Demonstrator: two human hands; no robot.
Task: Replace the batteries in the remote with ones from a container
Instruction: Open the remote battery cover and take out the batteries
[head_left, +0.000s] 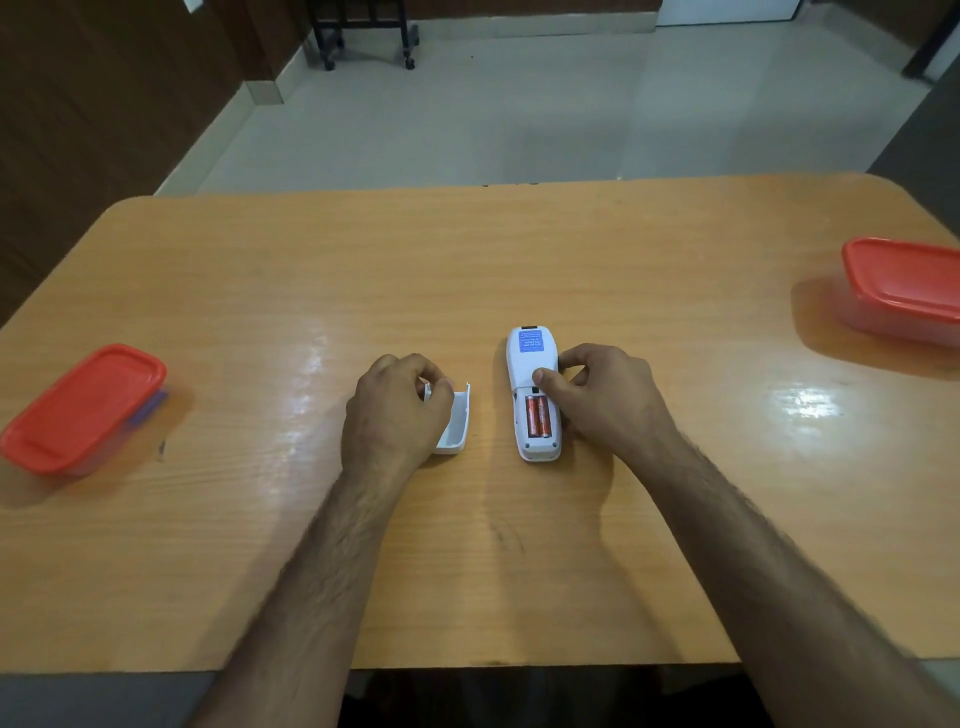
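Remote (535, 395) face down mid-table, two orange batteries (538, 417) showing, right hand (597, 397) gripping its side, left hand (397, 410) pinching the white cover (456, 422) just left, red-lidded containers (83, 410) at both edges.

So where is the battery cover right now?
In the head view the white battery cover lies inside-up on the table, just left of the remote, with the left hand pinching its far end.

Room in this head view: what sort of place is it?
Probably an office or meeting room: a wooden table on a pale tiled floor, dark panelled walls, and a wheeled stand at the back.
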